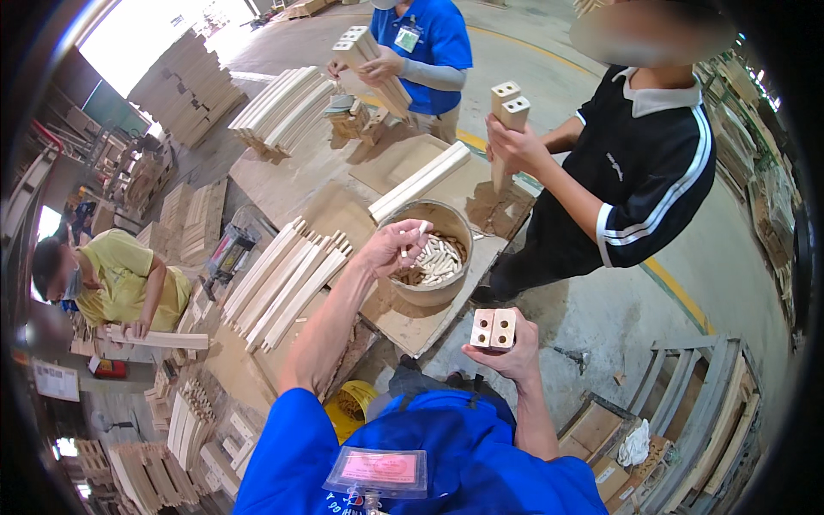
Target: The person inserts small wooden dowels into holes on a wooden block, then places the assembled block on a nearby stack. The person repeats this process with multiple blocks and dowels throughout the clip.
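Wooden dowel (424, 227) pinched in my left hand (391, 250), over the rim of the bucket (427, 297) of loose dowels (443, 260) on the table (402, 331). My right hand (520, 354) is wrapped around two drilled bars (495, 330), end holes facing me, out past the table. If that pinch goes slack, I reckon the dowel drops; if one bar slides against the other, it could hit the floor (562, 319).

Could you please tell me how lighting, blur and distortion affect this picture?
In the head view, glare washes out the opening at upper left; near that view's dark lower-right rim, the grey pallet looks bent; at its top, blur covers the head of the person in the black shirt; at its centre, the left hand, bucket and pale dowels look reasonably sharp.
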{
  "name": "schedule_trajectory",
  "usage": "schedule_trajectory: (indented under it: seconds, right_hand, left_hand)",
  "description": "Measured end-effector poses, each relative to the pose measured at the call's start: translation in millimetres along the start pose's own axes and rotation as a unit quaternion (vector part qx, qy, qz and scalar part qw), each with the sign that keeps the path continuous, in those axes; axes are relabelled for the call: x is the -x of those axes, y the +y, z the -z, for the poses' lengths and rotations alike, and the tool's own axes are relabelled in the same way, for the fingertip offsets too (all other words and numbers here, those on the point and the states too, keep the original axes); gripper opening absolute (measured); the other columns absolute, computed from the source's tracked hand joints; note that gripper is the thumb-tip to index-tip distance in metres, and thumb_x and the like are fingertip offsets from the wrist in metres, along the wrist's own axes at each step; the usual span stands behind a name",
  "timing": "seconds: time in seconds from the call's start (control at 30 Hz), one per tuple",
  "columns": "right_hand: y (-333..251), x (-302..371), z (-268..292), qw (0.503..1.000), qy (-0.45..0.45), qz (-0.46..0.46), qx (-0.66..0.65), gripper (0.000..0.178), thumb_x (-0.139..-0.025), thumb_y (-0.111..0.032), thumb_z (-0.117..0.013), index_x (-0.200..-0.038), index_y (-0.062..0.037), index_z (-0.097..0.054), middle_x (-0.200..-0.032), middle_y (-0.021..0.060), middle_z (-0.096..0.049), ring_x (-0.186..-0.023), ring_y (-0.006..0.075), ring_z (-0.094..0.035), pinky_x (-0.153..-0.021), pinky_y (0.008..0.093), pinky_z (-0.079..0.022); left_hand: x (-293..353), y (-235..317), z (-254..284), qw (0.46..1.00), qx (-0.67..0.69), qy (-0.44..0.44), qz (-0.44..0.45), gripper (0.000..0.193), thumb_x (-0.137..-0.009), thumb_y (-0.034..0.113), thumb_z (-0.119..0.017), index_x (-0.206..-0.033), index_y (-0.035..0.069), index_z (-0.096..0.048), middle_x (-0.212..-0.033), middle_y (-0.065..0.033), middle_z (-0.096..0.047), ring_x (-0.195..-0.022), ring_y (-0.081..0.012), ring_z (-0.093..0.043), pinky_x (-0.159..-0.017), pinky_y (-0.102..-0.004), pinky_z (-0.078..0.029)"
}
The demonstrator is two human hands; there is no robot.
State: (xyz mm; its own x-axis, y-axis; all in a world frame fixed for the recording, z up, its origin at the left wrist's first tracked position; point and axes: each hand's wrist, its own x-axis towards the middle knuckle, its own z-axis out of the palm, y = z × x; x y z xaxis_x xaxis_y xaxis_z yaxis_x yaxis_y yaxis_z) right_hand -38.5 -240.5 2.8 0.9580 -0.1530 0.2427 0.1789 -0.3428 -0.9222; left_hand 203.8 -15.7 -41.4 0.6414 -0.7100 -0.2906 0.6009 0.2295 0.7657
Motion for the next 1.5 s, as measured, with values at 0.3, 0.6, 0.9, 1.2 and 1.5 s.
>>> schedule_trajectory:
  seconds: [0.3,0.6,0.9,1.2,1.5]
  right_hand:
    - [18.4,-16.6,-18.5,0.998,-0.045,0.048,0.011,0.061,-0.059,-0.027,-0.098,-0.102,-0.0031,-0.062,-0.086,0.007,-0.072,-0.076,0.0179,-0.073,-0.071,0.0316,-0.057]
    - [13.2,-25.0,-13.5,0.993,-0.114,0.038,-0.012,0.059,-0.06,-0.028,-0.097,-0.104,-0.0046,-0.067,-0.091,0.0092,-0.072,-0.081,0.0251,-0.073,-0.073,0.0357,-0.058]
    - [3.1,-24.1,-9.2,0.99,-0.135,0.008,0.027,0.058,-0.057,-0.03,-0.097,-0.1,-0.0049,-0.068,-0.089,0.0105,-0.072,-0.079,0.0278,-0.072,-0.072,0.0375,-0.057]
    - [7.1,-36.0,-10.4,0.983,-0.174,-0.039,0.031,0.062,-0.059,-0.033,-0.098,-0.103,-0.0035,-0.066,-0.089,0.0093,-0.072,-0.081,0.0226,-0.072,-0.077,0.0355,-0.056]
    - [33.3,-41.7,-10.7,0.987,-0.143,-0.062,0.027,0.066,-0.059,-0.034,-0.098,-0.103,-0.0007,-0.063,-0.093,0.0121,-0.073,-0.085,0.0226,-0.072,-0.078,0.0357,-0.055]
  left_hand:
    - [100.8,-0.5,-93.4,0.943,-0.312,0.053,-0.105,0.019,-0.098,0.017,-0.066,-0.111,0.004,-0.07,-0.084,-0.0004,-0.063,-0.066,-0.0079,-0.051,-0.06,-0.0257,-0.042]
    - [110.4,-14.5,-124.7,0.82,-0.525,0.016,-0.227,0.01,-0.094,0.012,-0.065,-0.097,0.003,-0.067,-0.086,-0.0133,-0.068,-0.075,-0.0293,-0.066,-0.068,-0.038,-0.052]
    - [109.9,-10.5,-128.0,0.752,-0.629,-0.03,-0.194,0.009,-0.092,0.011,-0.065,-0.093,0.003,-0.064,-0.081,-0.0144,-0.064,-0.075,-0.0347,-0.065,-0.066,-0.0412,-0.052]
    - [89.3,-14.9,-84.3,0.881,-0.441,-0.087,-0.145,0.033,-0.093,0.019,-0.071,-0.119,0.001,-0.063,-0.086,-0.0064,-0.063,-0.083,-0.0179,-0.063,-0.077,-0.0361,-0.053]
    - [98.4,-65.9,-99.0,0.947,0.204,0.144,-0.203,0.03,-0.101,0.015,-0.06,-0.128,0.002,-0.054,-0.126,-0.0187,-0.062,-0.117,-0.0289,-0.064,-0.1,-0.0437,-0.056]
